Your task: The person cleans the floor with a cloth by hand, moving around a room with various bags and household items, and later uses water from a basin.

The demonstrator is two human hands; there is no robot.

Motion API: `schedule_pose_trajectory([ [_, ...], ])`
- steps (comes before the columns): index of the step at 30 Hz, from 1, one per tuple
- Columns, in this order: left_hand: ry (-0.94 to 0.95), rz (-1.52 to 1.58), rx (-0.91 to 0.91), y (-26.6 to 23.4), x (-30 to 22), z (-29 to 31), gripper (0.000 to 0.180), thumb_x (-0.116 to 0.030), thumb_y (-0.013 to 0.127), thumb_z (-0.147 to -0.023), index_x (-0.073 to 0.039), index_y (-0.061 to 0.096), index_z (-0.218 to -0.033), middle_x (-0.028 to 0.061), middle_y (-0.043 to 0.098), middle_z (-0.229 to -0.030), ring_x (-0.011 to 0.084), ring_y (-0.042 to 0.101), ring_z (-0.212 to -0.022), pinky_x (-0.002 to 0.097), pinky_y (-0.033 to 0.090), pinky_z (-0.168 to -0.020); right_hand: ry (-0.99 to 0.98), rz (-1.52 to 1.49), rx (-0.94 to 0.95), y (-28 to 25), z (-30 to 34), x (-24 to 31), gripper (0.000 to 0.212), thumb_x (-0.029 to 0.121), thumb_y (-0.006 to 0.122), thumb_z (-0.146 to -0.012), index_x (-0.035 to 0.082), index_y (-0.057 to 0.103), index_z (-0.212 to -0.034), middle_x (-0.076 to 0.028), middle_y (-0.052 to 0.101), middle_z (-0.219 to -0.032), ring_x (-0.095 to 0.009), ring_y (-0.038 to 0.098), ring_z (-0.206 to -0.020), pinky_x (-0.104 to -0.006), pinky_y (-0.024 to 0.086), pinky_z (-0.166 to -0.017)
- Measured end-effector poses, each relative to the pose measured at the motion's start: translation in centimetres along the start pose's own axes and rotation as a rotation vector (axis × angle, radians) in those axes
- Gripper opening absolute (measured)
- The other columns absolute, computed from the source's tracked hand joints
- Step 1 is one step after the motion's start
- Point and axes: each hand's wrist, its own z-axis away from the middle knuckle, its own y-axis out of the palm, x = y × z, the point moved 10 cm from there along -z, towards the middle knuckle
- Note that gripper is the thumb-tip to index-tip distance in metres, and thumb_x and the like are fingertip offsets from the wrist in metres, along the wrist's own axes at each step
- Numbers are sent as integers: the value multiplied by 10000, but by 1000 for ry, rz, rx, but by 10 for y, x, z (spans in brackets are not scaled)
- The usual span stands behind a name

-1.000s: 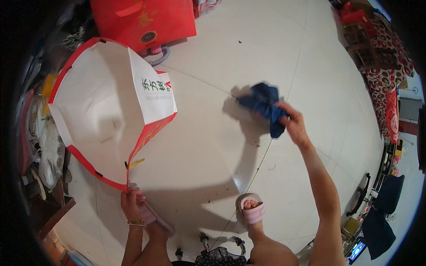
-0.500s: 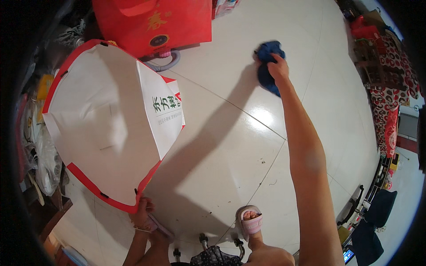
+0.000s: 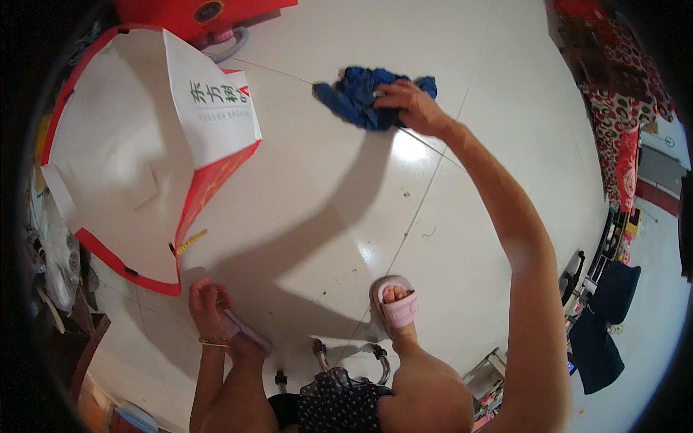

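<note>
My right hand [image 3: 411,108] is over a crumpled dark blue cloth [image 3: 354,97], its fingers bent into the folds and gripping it. The cloth is above or on the pale tiled floor, right of a large red and white bag [image 3: 209,115]; I cannot tell whether it touches the floor. The bag's wide mouth faces me, showing a pale inside, with dark clips along its red rim. A thin yellow cord end sticks out by its near corner. My left hand [image 3: 208,299] hangs just below that corner, apart from it, fingers loosely curled and holding nothing.
A red bag [image 3: 195,14] with a grey ring-shaped handle [image 3: 234,45] lies at the far left. Clear plastic bags [image 3: 58,252] crowd the left edge. My feet in pink slippers [image 3: 399,307] flank chrome chair legs [image 3: 320,353]. Patterned fabric [image 3: 613,123] hangs at the right.
My right hand has carried the blue cloth to the left, and the cloth has spread out. My left hand has let go of the bag's rim. The view has shifted, moving the bag up and left.
</note>
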Motion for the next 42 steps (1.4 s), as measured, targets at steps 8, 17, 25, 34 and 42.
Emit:
schedule_pose_trajectory([
  [8, 78, 82, 74, -5, 3, 24, 225, -78, 505, -856, -41, 472, -1075, 86, 571, -835, 138, 554, -603, 241, 457, -492, 246, -105, -44, 38, 179, 49, 527, -96, 475, -611, 206, 599, -1025, 5, 472, -1265, -298, 398, -1163, -462, 407, -828],
  [17, 151, 61, 238, 9, 6, 51, 240, -72, 507, -856, -52, 457, -1090, 92, 577, -851, 142, 556, -612, 254, 466, -513, 497, -132, -261, 101, 224, 151, 477, -21, 506, -660, 234, 583, -1057, 26, 468, -1264, -302, 401, -1145, -493, 381, -758],
  [25, 226, 82, 242, -8, 4, 69, 243, -104, 560, -821, -46, 474, -1041, 78, 560, -794, 145, 521, -556, 262, 433, -469, 286, -86, -179, 163, 248, 304, 338, 138, 595, -681, 230, 596, -1006, 23, 452, -1226, -277, 387, -1092, -503, 391, -721],
  [34, 176, -64, 220, -8, 28, 53, 246, -95, 519, -852, -60, 467, -1090, 68, 563, -814, 116, 497, -587, 241, 435, -500, 418, -759, -448, 146, 300, 287, 438, -25, 524, -635, 146, 594, -1032, -75, 519, -1174, -330, 429, -1057, -442, 376, -848],
  [42, 186, -203, 333, 13, 30, 36, 254, -72, 467, -875, -65, 439, -1128, 77, 589, -856, 118, 527, -576, 218, 439, -459, 856, -1291, -929, 115, 494, 171, 433, -47, 467, -703, 83, 575, -1102, -5, 571, -960, -122, 512, -824, -249, 437, -736],
])
